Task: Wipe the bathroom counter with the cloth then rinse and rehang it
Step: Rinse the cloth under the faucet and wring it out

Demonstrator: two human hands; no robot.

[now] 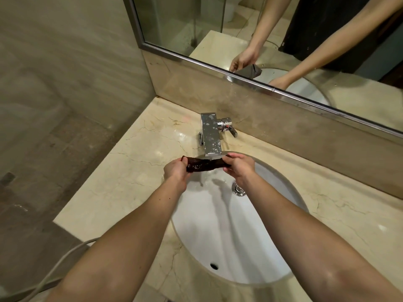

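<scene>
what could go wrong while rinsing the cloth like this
1. The left end of the cloth, held by the left hand, sits over the counter rather than the sink, so water may drip onto the counter.
2. The cloth is stretched right under the faucet spout, so water could splash outward.
3. If the grip of the right hand slips, the wet cloth may drop.

This is a bathroom: a white oval basin (229, 238) sits sunk in a cream marble counter (130, 164), a chrome tap (210, 134) stands at the counter's back edge below a metal-framed mirror (185, 25), and a pale stone wall (65, 62) meets its left edge.
</scene>
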